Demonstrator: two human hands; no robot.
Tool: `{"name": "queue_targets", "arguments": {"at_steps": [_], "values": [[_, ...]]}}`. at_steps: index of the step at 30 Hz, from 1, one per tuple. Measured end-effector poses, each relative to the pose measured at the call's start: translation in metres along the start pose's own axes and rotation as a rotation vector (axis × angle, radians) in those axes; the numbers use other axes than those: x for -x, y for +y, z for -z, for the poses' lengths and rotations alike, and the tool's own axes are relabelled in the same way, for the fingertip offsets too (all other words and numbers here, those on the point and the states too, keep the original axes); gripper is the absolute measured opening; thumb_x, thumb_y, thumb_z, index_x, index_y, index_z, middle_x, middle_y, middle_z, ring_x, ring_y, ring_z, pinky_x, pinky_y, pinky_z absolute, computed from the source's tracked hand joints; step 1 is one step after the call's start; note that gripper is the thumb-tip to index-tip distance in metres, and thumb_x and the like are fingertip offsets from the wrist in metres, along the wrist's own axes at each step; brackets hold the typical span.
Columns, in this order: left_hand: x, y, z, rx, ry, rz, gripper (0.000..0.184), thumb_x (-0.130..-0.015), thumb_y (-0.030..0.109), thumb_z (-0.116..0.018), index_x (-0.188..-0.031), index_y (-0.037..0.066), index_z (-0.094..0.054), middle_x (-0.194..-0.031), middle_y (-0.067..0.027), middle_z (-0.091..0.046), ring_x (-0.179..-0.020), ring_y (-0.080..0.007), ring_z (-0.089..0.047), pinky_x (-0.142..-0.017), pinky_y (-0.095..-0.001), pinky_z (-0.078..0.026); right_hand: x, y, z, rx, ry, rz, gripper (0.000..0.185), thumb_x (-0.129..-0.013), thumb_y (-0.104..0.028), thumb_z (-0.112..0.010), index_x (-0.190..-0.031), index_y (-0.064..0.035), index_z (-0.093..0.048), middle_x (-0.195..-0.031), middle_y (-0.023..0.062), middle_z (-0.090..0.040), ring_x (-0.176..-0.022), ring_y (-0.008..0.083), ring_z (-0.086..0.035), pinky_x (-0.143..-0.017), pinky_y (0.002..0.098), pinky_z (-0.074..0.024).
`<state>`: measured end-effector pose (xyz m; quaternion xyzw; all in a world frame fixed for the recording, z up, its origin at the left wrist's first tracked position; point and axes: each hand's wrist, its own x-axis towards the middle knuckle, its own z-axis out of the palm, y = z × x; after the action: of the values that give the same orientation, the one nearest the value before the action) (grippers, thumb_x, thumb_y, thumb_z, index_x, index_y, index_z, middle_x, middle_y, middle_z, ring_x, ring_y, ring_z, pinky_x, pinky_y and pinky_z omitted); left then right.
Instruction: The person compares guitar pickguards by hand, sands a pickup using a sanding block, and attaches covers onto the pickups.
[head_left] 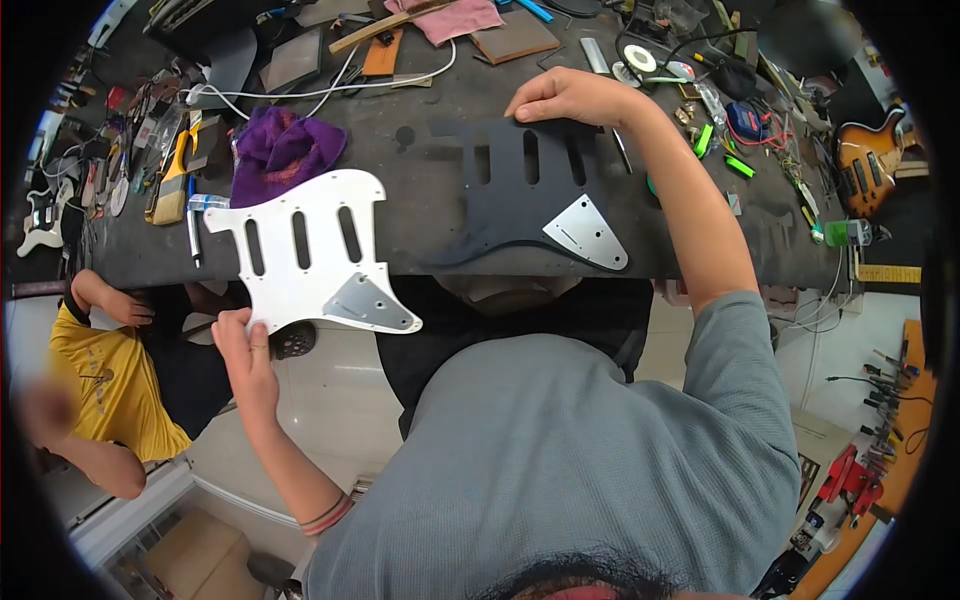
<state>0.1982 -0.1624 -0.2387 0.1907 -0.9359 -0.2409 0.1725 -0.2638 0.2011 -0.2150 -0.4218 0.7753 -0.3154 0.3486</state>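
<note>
Nearest to me, my left grip (250,355) is closed, thumb and fingers pinching the lower-left edge of a white plate (275,300). I have that plate to the left of the black plate (500,215) and apart from it, lifted clear of my lap and partly over the near edge of the tabletop (410,225). It has three long slots, small holes along its rim and a grey metal piece (362,303) at its lower-right corner.

The black plate, with three matching slots, is at the near edge of the tabletop; I cannot tell whether it lies fully flat. A shiny metal piece (590,235) covers its lower-right corner. My right grip (570,97) reaches over from the right and is closed on the black plate's upper edge, thumb and fingers drawn together.

Left of the black plate, beyond the white one, I see a crumpled purple cloth (285,155), with a brush (172,195) farther left. Well to the left of the black plate, another person (115,375) in yellow keeps apart from my hands. To its right are bright green pieces (740,166). Farthest, beyond it, are a brown block (515,38) and a pink cloth (458,20).
</note>
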Motion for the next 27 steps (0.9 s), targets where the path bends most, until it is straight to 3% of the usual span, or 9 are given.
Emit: {"name": "queue_targets", "arguments": {"at_steps": [6, 7, 11, 12, 13, 15, 18, 22, 27], "values": [[-0.023, -0.004, 0.009, 0.264, 0.153, 0.175, 0.021, -0.114, 0.018, -0.056, -0.112, -0.002, -0.061, -0.097, -0.0041, -0.054, -0.094, -0.0158, -0.049, -0.089, -0.0307, -0.042, 0.01, 0.017, 0.002, -0.06, 0.193, 0.003, 0.038, -0.11, -0.03, -0.068, -0.139, -0.0076, -0.075, -0.128, 0.0027, -0.078, -0.117, 0.0149, -0.069, -0.107, 0.0335, -0.0509], [-0.03, -0.001, 0.007, 0.281, 0.099, 0.24, 0.021, -0.112, 0.018, -0.057, -0.113, -0.003, -0.061, -0.106, -0.0081, -0.058, -0.099, -0.0203, -0.052, -0.094, -0.0352, -0.044, 0.013, 0.018, 0.003, -0.109, 0.248, -0.036, 0.039, -0.111, -0.03, -0.067, -0.142, -0.0075, -0.073, -0.13, 0.0031, -0.077, -0.118, 0.0151, -0.068, -0.107, 0.0333, -0.051], [-0.059, 0.017, -0.026, 0.502, 0.002, 0.261, 0.019, -0.112, 0.018, -0.061, -0.106, 0.0, -0.065, -0.089, 0.0041, -0.054, -0.086, -0.0071, -0.046, -0.077, -0.0254, -0.038, 0.036, 0.033, -0.014, -0.339, 0.6, -0.062, 0.043, -0.11, -0.026, -0.065, -0.147, -0.0052, -0.067, -0.141, 0.0083, -0.071, -0.122, 0.0176, -0.068, -0.105, 0.0328, -0.0518], [-0.064, 0.022, -0.033, 0.53, -0.032, 0.281, 0.019, -0.111, 0.018, -0.061, -0.107, 0.0, -0.066, -0.088, 0.0042, -0.054, -0.085, -0.0067, -0.045, -0.076, -0.0259, -0.037, 0.044, 0.037, -0.025, -0.376, 0.711, -0.027, 0.043, -0.11, -0.025, -0.065, -0.148, -0.0043, -0.067, -0.143, 0.009, -0.07, -0.122, 0.0182, -0.069, -0.105, 0.0331, -0.0519], [-0.069, 0.015, -0.042, 0.545, -0.059, 0.265, 0.019, -0.112, 0.018, -0.062, -0.108, 0.0, -0.067, -0.088, 0.0043, -0.055, -0.085, -0.0064, -0.045, -0.076, -0.0257, -0.038, 0.056, 0.034, -0.041, -0.142, 0.87, 0.01, 0.042, -0.107, -0.021, -0.066, -0.145, -0.0029, -0.067, -0.138, 0.013, -0.072, -0.118, 0.0238, -0.07, -0.103, 0.0375, -0.0542], [-0.075, 0.011, -0.052, 0.549, -0.091, 0.254, 0.02, -0.112, 0.018, -0.062, -0.11, -0.001, -0.068, -0.09, 0.0037, -0.057, -0.087, -0.0065, -0.048, -0.078, -0.0258, -0.04, 0.092, 0.0, -0.074, -0.079, 0.917, 0.001, 0.039, -0.104, -0.017, -0.068, -0.139, -0.0013, -0.068, -0.134, 0.013, -0.071, -0.122, 0.0268, -0.069, -0.104, 0.0402, -0.0542], [-0.075, 0.024, -0.059, 0.517, -0.112, 0.256, 0.023, -0.112, 0.02, -0.062, -0.115, -0.002, -0.068, -0.093, 0.0013, -0.063, -0.092, -0.0083, -0.054, -0.084, -0.0268, -0.044, 0.138, -0.028, -0.121, 0.338, 0.902, 0.032, 0.032, -0.096, -0.01, -0.074, -0.127, -0.0021, -0.068, -0.126, 0.0156, -0.067, -0.126, 0.0387, -0.062, -0.109, 0.0453, -0.049], [-0.075, 0.024, -0.06, 0.483, -0.167, 0.22, 0.026, -0.11, 0.018, -0.063, -0.125, -0.003, -0.068, -0.109, -0.0059, -0.068, -0.104, -0.0145, -0.061, -0.096, -0.0303, -0.049, 0.179, -0.034, -0.178, 0.489, 0.891, -0.221, 0.041, -0.094, -0.015, -0.078, -0.132, -0.0033, -0.067, -0.128, 0.0148, -0.062, -0.124, 0.0372, -0.059, -0.106, 0.0482, -0.0473], [-0.072, 0.032, -0.045, 0.386, -0.235, 0.037, 0.034, -0.102, 0.008, -0.068, -0.134, -0.003, -0.066, -0.121, -0.0088, -0.063, -0.112, -0.0179, -0.06, -0.099, -0.0305, -0.048, 0.199, -0.034, -0.193, 0.432, 0.891, -0.25, 0.046, -0.09, -0.017, -0.083, -0.131, -0.0028, -0.068, -0.124, 0.015, -0.06, -0.117, 0.0371, -0.057, -0.103, 0.0473, -0.0471]]}}
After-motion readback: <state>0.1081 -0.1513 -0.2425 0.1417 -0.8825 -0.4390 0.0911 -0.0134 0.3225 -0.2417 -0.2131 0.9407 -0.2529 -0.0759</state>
